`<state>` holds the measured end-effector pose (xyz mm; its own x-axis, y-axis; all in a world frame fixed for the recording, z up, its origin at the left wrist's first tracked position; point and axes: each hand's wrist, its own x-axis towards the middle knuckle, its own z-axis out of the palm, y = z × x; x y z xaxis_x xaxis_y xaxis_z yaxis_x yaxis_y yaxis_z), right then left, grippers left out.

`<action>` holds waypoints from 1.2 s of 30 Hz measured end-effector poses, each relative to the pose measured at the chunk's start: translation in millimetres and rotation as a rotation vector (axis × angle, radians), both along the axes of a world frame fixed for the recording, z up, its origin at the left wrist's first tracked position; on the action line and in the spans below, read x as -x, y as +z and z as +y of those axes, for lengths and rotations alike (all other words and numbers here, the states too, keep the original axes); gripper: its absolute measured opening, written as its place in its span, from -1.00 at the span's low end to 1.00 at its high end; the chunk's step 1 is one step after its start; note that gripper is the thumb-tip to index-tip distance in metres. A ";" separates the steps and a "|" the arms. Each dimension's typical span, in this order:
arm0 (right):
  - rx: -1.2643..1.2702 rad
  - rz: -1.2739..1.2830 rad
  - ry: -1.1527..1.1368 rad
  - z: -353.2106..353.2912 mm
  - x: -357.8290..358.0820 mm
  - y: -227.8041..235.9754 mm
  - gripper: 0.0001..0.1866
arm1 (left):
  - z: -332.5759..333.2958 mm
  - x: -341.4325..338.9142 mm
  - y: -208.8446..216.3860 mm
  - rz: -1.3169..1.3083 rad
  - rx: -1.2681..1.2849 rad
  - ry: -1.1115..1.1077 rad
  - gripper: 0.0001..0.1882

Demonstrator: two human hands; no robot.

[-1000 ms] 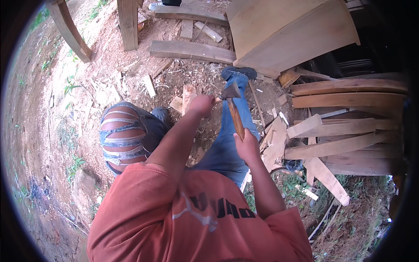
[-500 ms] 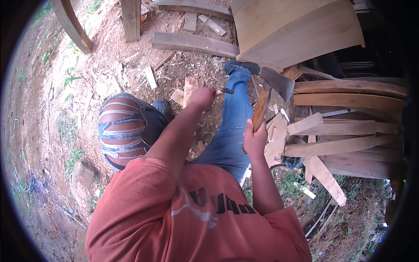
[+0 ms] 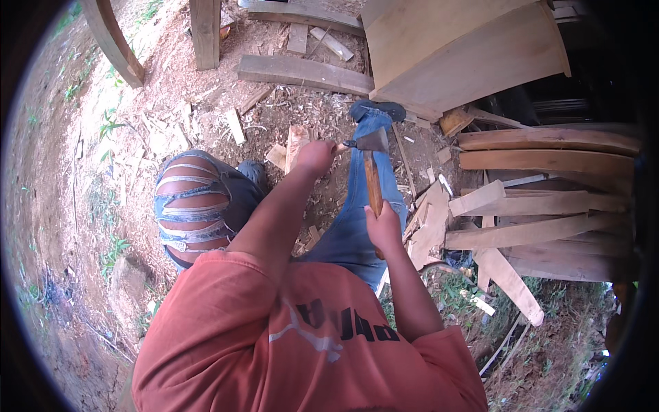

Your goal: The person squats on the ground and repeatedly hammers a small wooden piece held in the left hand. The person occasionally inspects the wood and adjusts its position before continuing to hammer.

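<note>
My right hand [image 3: 384, 230] is wrapped round the wooden handle of a hatchet [image 3: 373, 182]. Its broad grey head lies over my outstretched jeans leg [image 3: 369, 165]. In my left hand [image 3: 317, 158] is the pale handle of a small hammer [image 3: 349, 144]. The hammer's dark head meets or overlaps the left side of the hatchet head; whether they touch I cannot tell. Just beside my left hand a rough wood block [image 3: 297, 139] sits on the ground, partly covered by that hand.
Stacked curved planks [image 3: 549, 161] lie at the right, with offcuts [image 3: 429, 216] near my leg. A large wooden panel [image 3: 467, 62] stands at the far right. A beam [image 3: 302, 73] lies ahead, near upright posts [image 3: 205, 34]. Wood chips cover the ground.
My right hand has swung the hatchet leftward and down, bringing its head from right of my leg to the hammer head. My left hand has stayed nearly in place.
</note>
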<state>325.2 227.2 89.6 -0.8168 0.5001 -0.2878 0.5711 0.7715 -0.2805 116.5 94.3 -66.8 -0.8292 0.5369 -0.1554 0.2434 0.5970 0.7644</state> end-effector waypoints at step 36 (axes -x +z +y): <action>0.097 0.278 -0.079 -4.1 30.2 26.5 -0.60 | -0.7 14.2 -10.3 0.045 -0.086 0.083 -0.75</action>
